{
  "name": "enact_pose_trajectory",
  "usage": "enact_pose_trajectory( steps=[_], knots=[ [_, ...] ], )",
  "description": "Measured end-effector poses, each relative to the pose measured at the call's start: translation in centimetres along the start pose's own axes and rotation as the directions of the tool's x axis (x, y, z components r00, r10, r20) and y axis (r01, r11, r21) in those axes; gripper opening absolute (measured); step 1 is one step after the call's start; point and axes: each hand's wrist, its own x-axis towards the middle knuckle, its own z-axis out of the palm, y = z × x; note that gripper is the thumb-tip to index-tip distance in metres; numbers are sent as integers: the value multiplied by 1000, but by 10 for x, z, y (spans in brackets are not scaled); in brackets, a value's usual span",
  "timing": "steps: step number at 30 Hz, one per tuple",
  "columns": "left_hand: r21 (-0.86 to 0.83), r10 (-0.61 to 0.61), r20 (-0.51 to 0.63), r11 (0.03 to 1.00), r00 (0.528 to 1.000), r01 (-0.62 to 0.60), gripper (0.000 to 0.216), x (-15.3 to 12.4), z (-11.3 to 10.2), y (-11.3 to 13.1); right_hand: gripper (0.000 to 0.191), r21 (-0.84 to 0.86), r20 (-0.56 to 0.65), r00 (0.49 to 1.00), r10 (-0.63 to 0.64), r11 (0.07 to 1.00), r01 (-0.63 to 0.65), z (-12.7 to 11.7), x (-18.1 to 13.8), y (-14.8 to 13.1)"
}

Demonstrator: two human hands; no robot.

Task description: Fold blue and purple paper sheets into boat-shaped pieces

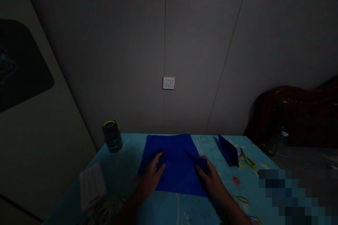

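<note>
A large dark-blue sheet (pixel 175 182) lies spread on the light-blue patterned tablecloth. My left hand (pixel 153 172) rests over its left part, thumb and fingers apart, with nothing visible between them. On the right side of the sheet, my right hand (pixel 210 175) pinches a small folded blue piece (pixel 201 162) between thumb and fingers. A pointed end of that piece reaches toward the sheet's middle. Dim light and the matching blue make its outline hard to follow. Farther right, another folded blue piece (pixel 228 151) stands tilted on the table, apart from both hands.
Scissors (pixel 248 161) with yellow-green handles lie at the right. A dark bottle (pixel 113 137) with a lime rim stands at the back left, a white ridged block (pixel 92 186) nearer. Behind the tablecloth (pixel 161 211) is a wall with a socket (pixel 169 83).
</note>
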Motion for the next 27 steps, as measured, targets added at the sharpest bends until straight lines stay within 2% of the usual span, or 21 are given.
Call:
enact_pose_trajectory(
  steps=[3,6,9,11,14,16,18,22,25,27],
  knots=[
    [82,68,-19,994,998,-66,43,1,-3,5,36,-208,-2,995,-101,973,98,4,3,3],
    [138,216,68,965,974,-223,33,3,-3,9,38,-324,-54,985,-164,936,138,8,7,9],
    [266,327,175,892,929,-365,39,3,0,6,41,-499,79,959,-271,822,273,13,7,17],
    [398,356,237,813,904,-425,48,2,3,1,49,-631,206,936,-287,692,351,18,5,22],
    [609,358,323,630,876,-482,51,-1,6,-3,56,-785,317,921,-227,483,388,26,1,25],
    [729,315,358,495,879,-474,45,-3,6,-2,57,-821,388,904,-180,378,428,28,-1,24],
    [792,270,374,405,887,-457,39,-7,6,2,56,-811,470,869,-154,314,494,28,-3,22],
    [774,262,432,384,863,-504,37,-15,10,5,54,-754,580,807,-114,300,584,25,-7,12],
    [680,269,522,442,810,-585,52,-19,12,3,49,-727,603,794,-80,354,588,24,-10,1],
    [626,251,566,489,785,-608,56,-20,12,3,58,-701,619,783,-63,405,587,23,-12,-6]
  ],
)
